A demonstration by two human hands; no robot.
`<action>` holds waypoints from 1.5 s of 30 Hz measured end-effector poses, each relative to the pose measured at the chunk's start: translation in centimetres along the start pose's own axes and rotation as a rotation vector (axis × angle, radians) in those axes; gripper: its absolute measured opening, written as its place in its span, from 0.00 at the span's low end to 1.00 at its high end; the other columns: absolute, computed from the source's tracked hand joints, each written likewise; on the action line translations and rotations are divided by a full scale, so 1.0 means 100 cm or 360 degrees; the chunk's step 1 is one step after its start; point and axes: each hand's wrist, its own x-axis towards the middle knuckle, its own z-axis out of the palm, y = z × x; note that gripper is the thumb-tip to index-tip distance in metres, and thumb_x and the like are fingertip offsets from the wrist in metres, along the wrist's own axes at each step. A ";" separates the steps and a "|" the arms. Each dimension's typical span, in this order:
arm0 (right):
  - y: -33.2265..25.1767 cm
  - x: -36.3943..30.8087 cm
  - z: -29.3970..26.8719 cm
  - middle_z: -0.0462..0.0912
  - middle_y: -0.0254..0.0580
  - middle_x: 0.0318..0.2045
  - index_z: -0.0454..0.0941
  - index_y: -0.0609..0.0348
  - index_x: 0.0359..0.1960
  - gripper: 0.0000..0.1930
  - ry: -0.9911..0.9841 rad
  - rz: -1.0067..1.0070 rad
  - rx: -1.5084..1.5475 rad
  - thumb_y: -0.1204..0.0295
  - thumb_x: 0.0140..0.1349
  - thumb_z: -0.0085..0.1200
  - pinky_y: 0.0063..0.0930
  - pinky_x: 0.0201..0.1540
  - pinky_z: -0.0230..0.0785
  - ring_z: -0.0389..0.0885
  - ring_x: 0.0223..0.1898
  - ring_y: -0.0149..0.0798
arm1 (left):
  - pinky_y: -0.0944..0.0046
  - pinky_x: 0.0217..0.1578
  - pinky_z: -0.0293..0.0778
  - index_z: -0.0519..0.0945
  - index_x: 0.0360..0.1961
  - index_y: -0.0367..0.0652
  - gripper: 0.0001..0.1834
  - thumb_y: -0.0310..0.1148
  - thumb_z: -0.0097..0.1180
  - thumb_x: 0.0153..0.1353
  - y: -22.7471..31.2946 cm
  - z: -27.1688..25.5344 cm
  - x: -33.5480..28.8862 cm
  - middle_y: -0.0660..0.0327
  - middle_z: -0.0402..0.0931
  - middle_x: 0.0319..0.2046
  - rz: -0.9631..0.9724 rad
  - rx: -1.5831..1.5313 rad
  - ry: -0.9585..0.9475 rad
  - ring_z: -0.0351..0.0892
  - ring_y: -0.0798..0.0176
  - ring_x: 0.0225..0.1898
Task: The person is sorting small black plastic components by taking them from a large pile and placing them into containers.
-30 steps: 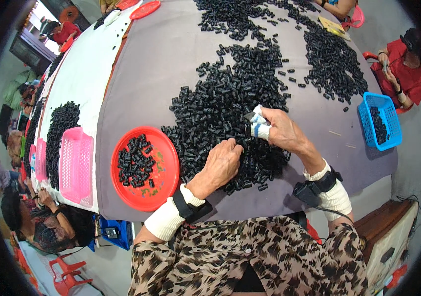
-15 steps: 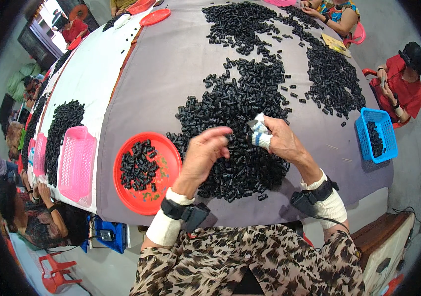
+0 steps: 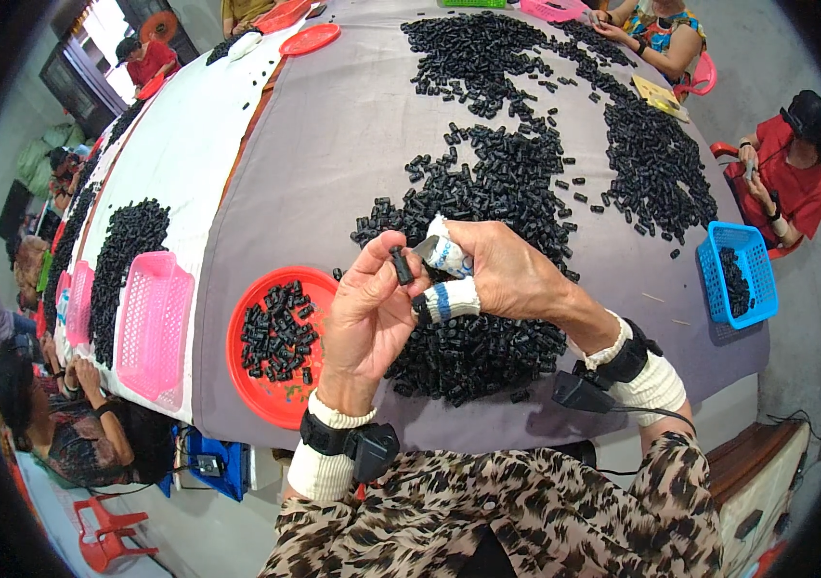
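Item 1: small black cylindrical piece, apparently plastic. Location: centre of the frame, pinched between thumb and fingers of the left hand. Long axis: near upright in the frame, upper end leaning slightly left.

Item 2: small flat grey metallic blade-like tool, gripped by the right hand, fingers bent, with white-and-blue cloth wraps on them. Position: just right of item 1, edge toward its upper part; contact between the two cannot be told. The left hand is the nearer to item 1, holding it; the right faces it from the right.

Item 3: heap of loose black cylindrical pieces, centre, beneath and beyond both hands, on the grey cloth-covered desk.

Item 4: round red plastic tray, left of the left hand, holding similar pieces.
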 end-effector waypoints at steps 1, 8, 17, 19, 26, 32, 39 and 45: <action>0.000 0.000 -0.001 0.75 0.38 0.20 0.73 0.62 0.30 0.20 0.0000 0.0004 -0.0003 0.59 0.44 0.65 0.26 0.27 0.66 0.73 0.23 0.30 | 0.67 0.40 0.68 0.70 0.49 0.39 0.16 0.28 0.52 0.58 0.000 0.001 0.000 0.58 0.73 0.35 -0.0001 -0.0005 0.0000 0.70 0.64 0.36; -0.004 0.002 -0.005 0.76 0.39 0.21 0.74 0.62 0.29 0.20 -0.0098 0.0092 -0.0087 0.58 0.44 0.64 0.29 0.28 0.66 0.74 0.23 0.33 | 0.66 0.41 0.70 0.71 0.49 0.40 0.17 0.28 0.53 0.58 -0.001 -0.002 0.001 0.60 0.75 0.34 -0.0007 0.0143 0.0051 0.72 0.66 0.38; -0.001 0.000 -0.006 0.72 0.32 0.20 0.73 0.59 0.29 0.16 -0.0081 0.0125 -0.0107 0.62 0.46 0.64 0.22 0.26 0.61 0.67 0.22 0.25 | 0.63 0.45 0.71 0.71 0.49 0.40 0.17 0.27 0.54 0.57 -0.009 -0.005 0.002 0.57 0.75 0.37 -0.0008 0.0010 0.0086 0.75 0.64 0.39; -0.001 -0.001 -0.005 0.72 0.32 0.19 0.73 0.59 0.29 0.15 -0.0045 0.0119 -0.0131 0.63 0.46 0.64 0.22 0.25 0.61 0.67 0.21 0.25 | 0.63 0.45 0.71 0.71 0.49 0.39 0.17 0.26 0.54 0.57 -0.009 -0.004 0.001 0.57 0.75 0.38 -0.0019 -0.0021 0.0054 0.75 0.64 0.39; 0.000 -0.007 -0.004 0.71 0.31 0.19 0.72 0.60 0.29 0.15 0.0099 -0.0006 -0.0083 0.65 0.46 0.64 0.22 0.25 0.61 0.67 0.22 0.24 | 0.63 0.46 0.71 0.71 0.47 0.35 0.16 0.25 0.52 0.57 -0.009 0.003 0.002 0.56 0.75 0.38 -0.0033 0.0055 0.0241 0.75 0.63 0.40; -0.001 -0.013 -0.003 0.76 0.43 0.20 0.70 0.63 0.29 0.14 0.0117 0.0147 0.0045 0.67 0.47 0.59 0.29 0.27 0.67 0.75 0.23 0.34 | 0.64 0.47 0.69 0.72 0.44 0.36 0.13 0.24 0.51 0.57 -0.010 0.007 0.000 0.55 0.75 0.37 0.0023 0.0226 0.0235 0.74 0.63 0.41; 0.004 -0.021 0.002 0.75 0.43 0.19 0.70 0.64 0.29 0.15 0.0276 0.0007 -0.0013 0.67 0.48 0.60 0.28 0.24 0.65 0.73 0.21 0.30 | 0.67 0.45 0.70 0.72 0.43 0.36 0.12 0.24 0.52 0.57 -0.010 0.006 -0.001 0.56 0.75 0.37 0.0019 0.0296 0.0205 0.75 0.66 0.41; 0.004 -0.024 0.004 0.74 0.30 0.22 0.73 0.61 0.31 0.11 0.0273 0.0092 0.0072 0.72 0.49 0.62 0.19 0.26 0.63 0.69 0.24 0.20 | 0.69 0.39 0.72 0.71 0.47 0.34 0.15 0.28 0.51 0.60 -0.015 0.008 -0.002 0.56 0.76 0.37 0.0077 0.0495 0.0406 0.75 0.69 0.36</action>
